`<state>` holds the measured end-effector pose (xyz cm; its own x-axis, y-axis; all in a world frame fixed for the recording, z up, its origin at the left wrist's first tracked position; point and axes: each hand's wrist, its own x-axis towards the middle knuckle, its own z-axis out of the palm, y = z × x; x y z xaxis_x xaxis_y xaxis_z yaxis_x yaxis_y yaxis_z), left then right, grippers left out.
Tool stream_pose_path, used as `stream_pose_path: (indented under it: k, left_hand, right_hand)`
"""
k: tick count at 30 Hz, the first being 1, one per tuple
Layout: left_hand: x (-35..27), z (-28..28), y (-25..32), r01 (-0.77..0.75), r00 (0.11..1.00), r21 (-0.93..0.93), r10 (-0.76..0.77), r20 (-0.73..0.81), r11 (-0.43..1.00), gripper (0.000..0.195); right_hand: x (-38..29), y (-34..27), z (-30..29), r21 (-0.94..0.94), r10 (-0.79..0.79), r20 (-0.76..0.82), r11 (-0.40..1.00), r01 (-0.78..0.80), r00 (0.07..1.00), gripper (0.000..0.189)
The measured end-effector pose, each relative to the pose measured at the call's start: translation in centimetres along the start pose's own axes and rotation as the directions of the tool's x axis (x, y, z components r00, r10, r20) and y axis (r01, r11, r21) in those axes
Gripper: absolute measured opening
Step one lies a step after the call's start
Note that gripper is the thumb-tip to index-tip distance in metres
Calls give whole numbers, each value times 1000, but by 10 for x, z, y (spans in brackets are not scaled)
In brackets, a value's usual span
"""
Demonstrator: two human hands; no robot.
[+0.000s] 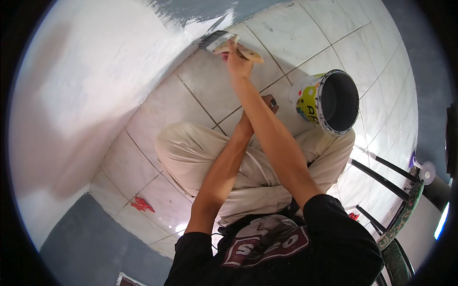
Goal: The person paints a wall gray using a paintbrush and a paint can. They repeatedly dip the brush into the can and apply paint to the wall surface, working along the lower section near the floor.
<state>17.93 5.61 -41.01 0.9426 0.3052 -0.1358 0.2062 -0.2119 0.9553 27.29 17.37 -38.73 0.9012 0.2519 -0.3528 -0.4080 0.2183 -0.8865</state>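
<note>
My right hand (238, 64) is shut on the wooden handle of a wide flat paintbrush (223, 42). The brush's dark bristles meet the foot of the wall, where it joins the floor. There, white paint (118, 64) borders grey, streaked paint (200, 10). My left hand (271, 102) sits low under my right forearm, which partly hides it. Its fingers are curled, and whether anything is in them is unclear. To the right of my left hand stands a paint bucket (307, 98), its rim smeared and its inside dark grey.
I sit cross-legged on a white tiled floor (200, 82). A red crumpled scrap (143, 204) lies at left, near a grey wall (96, 228). A chair with dark legs (381, 178) and a green patterned seat (404, 214) stands at right. A second red scrap (353, 216) is near it.
</note>
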Motion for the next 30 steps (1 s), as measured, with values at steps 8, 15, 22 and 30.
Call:
stream_pose_path:
  k: [8,15,22,30]
  left_hand:
    - [6,-9,23,-22,996,58,26,-86,998,28]
    - [6,-9,20,-10,991,89,22,-131,996,24]
    - [15,-16,42,-12,972,48,23,-235,999,23]
    - [15,-23,51,75,981,36,-67,-180,997,23]
  right_hand:
    - [-27,-43,29,386,10,27,922,-19,1000,43]
    - [-16,-20,15,46,-48,36,998,46,998,59]
    - [-42,-61,13,279,-75,-28,957,80,997,48]
    - [-37,-66,38,355,-126,76,930,92,989,39]
